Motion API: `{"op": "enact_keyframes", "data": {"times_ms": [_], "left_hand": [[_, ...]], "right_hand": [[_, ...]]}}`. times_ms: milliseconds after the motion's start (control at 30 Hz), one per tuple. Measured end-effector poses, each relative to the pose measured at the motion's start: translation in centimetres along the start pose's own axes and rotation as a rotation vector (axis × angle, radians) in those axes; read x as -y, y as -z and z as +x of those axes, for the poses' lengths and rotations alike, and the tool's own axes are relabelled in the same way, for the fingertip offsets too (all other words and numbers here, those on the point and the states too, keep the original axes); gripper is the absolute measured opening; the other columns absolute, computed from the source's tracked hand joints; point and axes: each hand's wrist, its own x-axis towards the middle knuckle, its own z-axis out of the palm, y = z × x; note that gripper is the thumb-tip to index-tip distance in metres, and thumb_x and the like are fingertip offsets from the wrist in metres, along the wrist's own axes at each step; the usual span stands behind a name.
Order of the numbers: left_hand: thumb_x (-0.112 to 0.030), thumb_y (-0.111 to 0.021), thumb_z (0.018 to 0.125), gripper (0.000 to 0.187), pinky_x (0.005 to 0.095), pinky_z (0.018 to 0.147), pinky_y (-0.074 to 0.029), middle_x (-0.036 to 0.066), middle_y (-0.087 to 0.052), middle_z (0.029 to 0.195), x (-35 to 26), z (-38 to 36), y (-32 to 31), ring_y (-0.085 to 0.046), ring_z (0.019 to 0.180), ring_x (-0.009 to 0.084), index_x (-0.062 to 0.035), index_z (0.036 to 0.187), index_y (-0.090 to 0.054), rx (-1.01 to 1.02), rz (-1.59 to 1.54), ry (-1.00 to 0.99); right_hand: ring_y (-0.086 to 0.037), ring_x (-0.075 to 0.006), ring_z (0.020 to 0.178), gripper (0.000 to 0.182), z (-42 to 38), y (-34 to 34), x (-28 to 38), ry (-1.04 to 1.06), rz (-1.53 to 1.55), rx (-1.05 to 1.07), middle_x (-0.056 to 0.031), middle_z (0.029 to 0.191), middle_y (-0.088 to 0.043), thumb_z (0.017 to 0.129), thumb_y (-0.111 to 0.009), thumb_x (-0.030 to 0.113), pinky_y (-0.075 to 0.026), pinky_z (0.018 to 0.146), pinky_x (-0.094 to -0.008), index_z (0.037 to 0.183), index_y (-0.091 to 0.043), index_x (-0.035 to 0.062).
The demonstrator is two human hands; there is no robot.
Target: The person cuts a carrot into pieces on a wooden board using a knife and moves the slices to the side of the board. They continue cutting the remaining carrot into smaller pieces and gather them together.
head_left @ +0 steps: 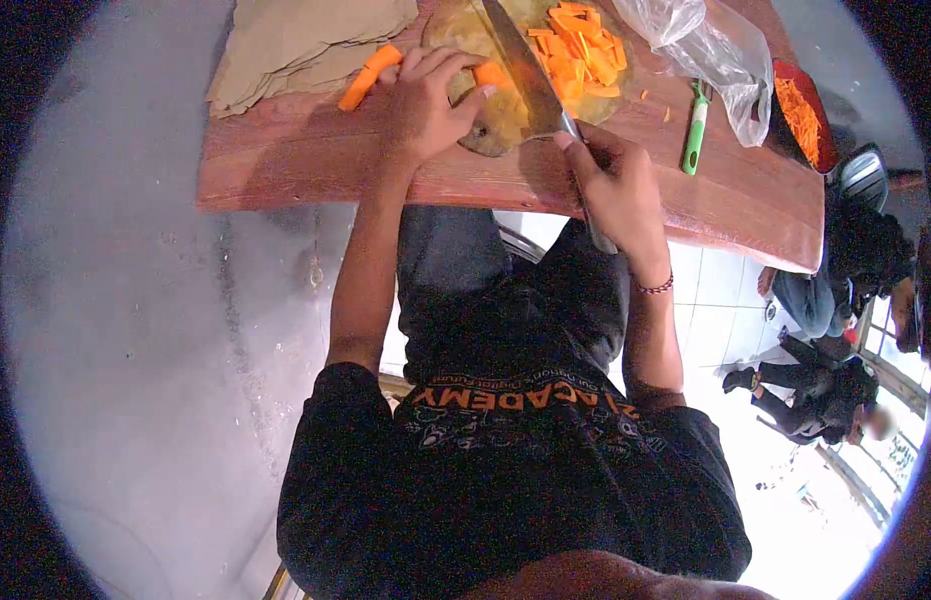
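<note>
My left hand is at the left side of a round cutting board. Its thumb and index finger pinch a short carrot piece on the board. A longer carrot piece lies at the outer side of that hand, over the table, partly hidden by the fingers. In my right hand is a kitchen knife, gripped by its handle. The blade slants across the board, just right of the pinched carrot piece. Cut carrot pieces are heaped on the board right of the blade.
Brown cardboard covers the wooden table's left side. A green-handled peeler, a clear plastic bag and a red-rimmed container of shredded carrot are at the right. Other people sit farther off at the right.
</note>
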Motion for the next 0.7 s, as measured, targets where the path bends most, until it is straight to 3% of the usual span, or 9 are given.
{"op": "enact_keyframes", "data": {"times_ms": [33,100,233,367,433,500,533,600,700], "left_hand": [[-0.037,-0.078,0.082,0.035,0.0440,0.093,-0.039,-0.001,-0.070,0.109,0.2,0.1,-0.2,-0.061,0.105,0.0257,-0.0170,0.111,-0.073,0.043,-0.076,0.060],[-0.037,-0.079,0.082,0.034,0.0436,0.093,-0.039,-0.002,-0.070,0.108,0.4,0.0,-0.7,-0.061,0.105,0.0244,-0.0164,0.108,-0.074,0.034,-0.100,0.078],[-0.036,-0.079,0.081,0.030,0.0418,0.091,-0.040,-0.001,-0.070,0.102,0.4,-0.3,-1.2,-0.062,0.103,0.0221,-0.0153,0.103,-0.077,0.026,-0.090,0.112],[-0.032,-0.079,0.082,0.028,0.0407,0.089,-0.044,0.000,-0.070,0.099,0.4,-0.5,-0.9,-0.062,0.100,0.0227,-0.0144,0.104,-0.078,0.027,-0.053,0.066],[-0.026,-0.077,0.084,0.026,0.0379,0.079,-0.053,0.004,-0.072,0.098,0.2,-0.4,-0.7,-0.066,0.091,0.0248,-0.0113,0.105,-0.079,-0.002,-0.060,-0.021],[-0.025,-0.078,0.083,0.024,0.0369,0.078,-0.053,0.003,-0.072,0.096,0.0,-0.3,-0.6,-0.066,0.089,0.0233,-0.0112,0.103,-0.079,-0.014,-0.069,-0.031],[-0.023,-0.078,0.083,0.021,0.0358,0.076,-0.053,0.003,-0.072,0.093,-0.1,-0.3,-0.6,-0.065,0.087,0.0218,-0.0110,0.100,-0.080,-0.026,-0.076,-0.040],[-0.023,-0.079,0.082,0.020,0.0361,0.076,-0.053,0.002,-0.071,0.091,0.2,-0.2,-0.8,-0.065,0.087,0.0217,-0.0112,0.098,-0.081,-0.029,-0.107,-0.032],[-0.021,-0.080,0.081,0.017,0.0366,0.077,-0.052,0.002,-0.071,0.090,0.6,-0.2,-0.9,-0.064,0.088,0.0219,-0.0115,0.095,-0.081,-0.028,-0.125,-0.045]], "right_hand": [[-0.070,-0.0379,0.072,0.036,0.0,-0.2,0.0,-0.004,0.001,0.002,-0.0263,0.082,-0.069,0.097,-0.063,0.031,-0.052,0.070,-0.0426,0.108,-0.071,-0.0021],[-0.059,-0.0164,0.067,0.037,0.0,-0.4,0.2,0.034,-0.014,-0.040,-0.0174,0.074,-0.068,0.098,-0.063,0.032,-0.049,0.068,-0.0356,0.112,-0.070,-0.0017],[-0.065,-0.0183,0.073,0.040,0.2,0.2,1.2,-0.084,-0.084,0.087,-0.0217,0.081,-0.070,0.098,-0.062,0.033,-0.051,0.072,-0.0356,0.117,-0.069,-0.0011],[-0.071,-0.0295,0.080,0.041,0.3,-0.2,0.9,0.002,-0.101,0.046,-0.0259,0.085,-0.070,0.098,-0.061,0.034,-0.051,0.074,-0.0401,0.117,-0.067,-0.0017],[-0.072,-0.0332,0.081,0.041,0.1,0.0,1.3,0.026,-0.105,0.022,-0.0269,0.086,-0.069,0.098,-0.061,0.034,-0.051,0.074,-0.0424,0.115,-0.067,-0.0025],[-0.070,-0.0411,0.084,0.040,-0.1,0.1,1.9,0.003,-0.126,0.018,-0.0291,0.085,-0.067,0.099,-0.060,0.034,-0.050,0.074,-0.0459,0.113,-0.067,-0.0035],[-0.070,-0.0411,0.084,0.040,0.0,0.0,1.9,0.002,-0.128,0.017,-0.0291,0.085,-0.067,0.099,-0.060,0.034,-0.050,0.074,-0.0459,0.113,-0.067,-0.0035],[-0.066,-0.0505,0.084,0.033,0.1,-0.2,2.0,0.120,-0.197,0.027,-0.0324,0.081,-0.065,0.099,-0.057,0.028,-0.052,0.072,-0.0556,0.100,-0.069,-0.0027],[-0.065,-0.0517,0.078,0.031,0.9,-1.6,1.6,0.157,-0.269,-0.001,-0.0320,0.075,-0.064,0.098,-0.056,0.026,-0.053,0.068,-0.0568,0.095,-0.069,-0.0021]]}}
